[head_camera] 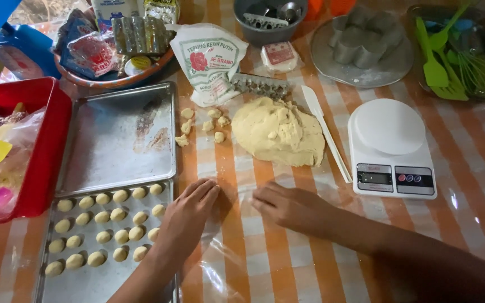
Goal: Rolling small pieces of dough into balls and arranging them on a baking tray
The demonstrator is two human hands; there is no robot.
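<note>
I log: left hand (189, 210) flat, grip released, beside baking tray (119, 143) of dough balls (103, 217); right hand (287, 205) flat, grip released, on striped table (265, 247) below dough mound (279, 132).

Warm, dim indoor light; glare on plastic table cover (478, 207); sharp focus.

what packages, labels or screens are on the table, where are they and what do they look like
flour bag: top centre, above the dough; crumpled white plastic, red flower, green print.
small wrapped block: right of the bag; white square, red label.
kitchen scale: right of the dough; white, round platform, dark blank screen, coloured buttons.
red-and-white packets: top left, in a round orange-rimmed basket.
</note>
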